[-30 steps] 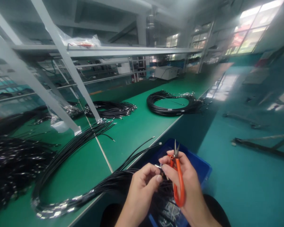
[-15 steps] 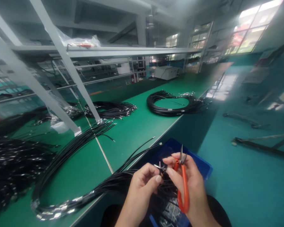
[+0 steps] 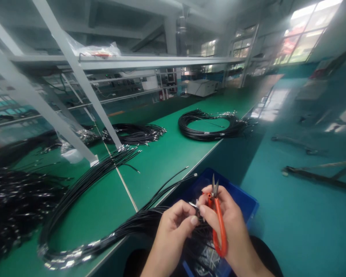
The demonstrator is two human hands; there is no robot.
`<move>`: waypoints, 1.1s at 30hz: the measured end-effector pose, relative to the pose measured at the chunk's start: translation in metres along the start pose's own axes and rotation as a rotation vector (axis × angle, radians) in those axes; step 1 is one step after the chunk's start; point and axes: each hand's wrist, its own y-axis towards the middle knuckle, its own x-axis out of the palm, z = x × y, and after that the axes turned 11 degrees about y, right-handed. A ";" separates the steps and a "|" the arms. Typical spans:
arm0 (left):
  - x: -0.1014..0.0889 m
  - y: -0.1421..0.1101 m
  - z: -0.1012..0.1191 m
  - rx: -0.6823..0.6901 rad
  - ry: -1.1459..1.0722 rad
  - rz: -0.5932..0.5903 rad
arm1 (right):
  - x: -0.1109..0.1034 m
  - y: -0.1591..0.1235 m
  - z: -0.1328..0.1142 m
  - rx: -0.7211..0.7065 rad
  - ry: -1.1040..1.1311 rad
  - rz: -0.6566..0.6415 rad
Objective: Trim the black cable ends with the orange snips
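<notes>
My left hand (image 3: 171,232) is closed, pinching the ends of black cables (image 3: 193,205). Small white or silvery bits show at its fingertips, too small to name. A pair of scissors (image 3: 220,231) with orange handles lies in my right hand (image 3: 233,225), blades pointing up and slightly apart. The thumb and forefinger of that hand meet close to the cable ends; whether they pinch something there is hidden. From my left hand a thick bundle of black cables (image 3: 141,221) runs left onto the bench.
Below my hands stands a blue bin (image 3: 245,198) with pale scraps (image 3: 209,257) inside. The green bench (image 3: 158,165) carries a coiled cable bundle (image 3: 202,135), another bundle (image 3: 135,132) and a dark cable pile (image 3: 14,207). White shelf posts (image 3: 83,82) rise from it.
My right hand with the scissors shifts right, away from my left hand, then comes back to the cable ends. My left hand stays nearly still.
</notes>
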 end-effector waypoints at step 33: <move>0.004 0.001 0.003 0.036 0.034 0.045 | -0.013 -0.011 0.004 -0.332 -0.415 -0.016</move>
